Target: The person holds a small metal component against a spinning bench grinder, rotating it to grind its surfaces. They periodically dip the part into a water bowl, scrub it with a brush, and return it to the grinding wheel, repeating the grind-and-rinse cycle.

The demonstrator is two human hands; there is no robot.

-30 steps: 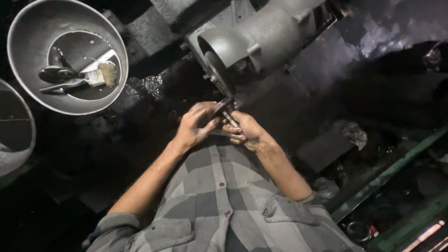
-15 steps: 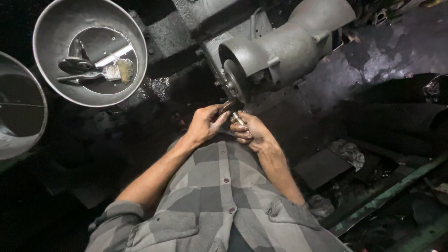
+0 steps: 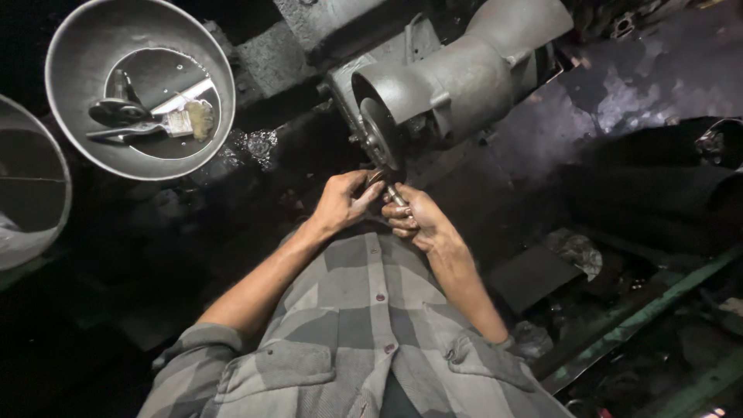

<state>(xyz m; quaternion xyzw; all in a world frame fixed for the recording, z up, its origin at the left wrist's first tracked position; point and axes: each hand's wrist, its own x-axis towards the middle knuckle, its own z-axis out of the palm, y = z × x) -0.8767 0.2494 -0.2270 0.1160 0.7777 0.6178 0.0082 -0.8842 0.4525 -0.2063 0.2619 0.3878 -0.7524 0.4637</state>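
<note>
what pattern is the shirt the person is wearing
Grey plaid, light and dark checks on the shirt, clearest in the head view.

My fingers [image 3: 364, 203] hide most of the small metal piece [image 3: 393, 192]; the second bowl [image 3: 31, 193] is cut off at left.

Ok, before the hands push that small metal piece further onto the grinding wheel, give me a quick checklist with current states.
1. Both hands on the piece: left hand and right hand both grip the small metal piece. Ok.
2. Piece at the grinding wheel: its tip sits at the wheel's lower edge; actual contact cannot tell.
3. Finger clearance: bare fingertips lie very close to the wheel, no gloves. Not ok.
4. Wheel spinning: cannot tell.
5. Sleeves away from the wheel: rolled up past the forearms. Ok.
6. Brush out of the way: lying in the metal bowl off to the left. Ok.
</note>
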